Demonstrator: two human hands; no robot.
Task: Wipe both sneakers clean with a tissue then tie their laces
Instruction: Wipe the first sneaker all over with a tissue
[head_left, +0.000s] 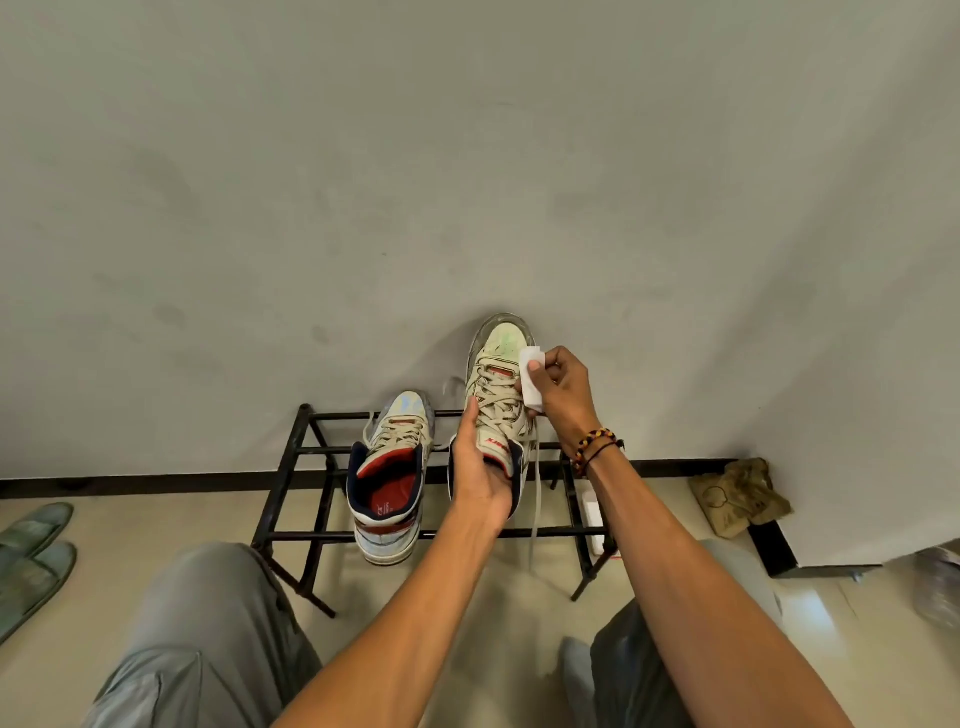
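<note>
My left hand (478, 467) grips one cream sneaker (498, 384) by its heel collar and holds it up above the rack, toe pointing at the wall. My right hand (558, 389) pinches a folded white tissue (532, 382) against that sneaker's right side, beside the laces. Its loose lace (536, 499) hangs down below the shoe. The second sneaker (392, 478), with a red lining and untied laces, stands on the black metal shoe rack (301, 452) to the left.
The rack stands against a pale wall. A white object (595, 517) lies under the rack's right end. A crumpled brown bag (740, 496) sits in the right corner. Green slippers (31, 551) lie on the floor at far left. My knees fill the foreground.
</note>
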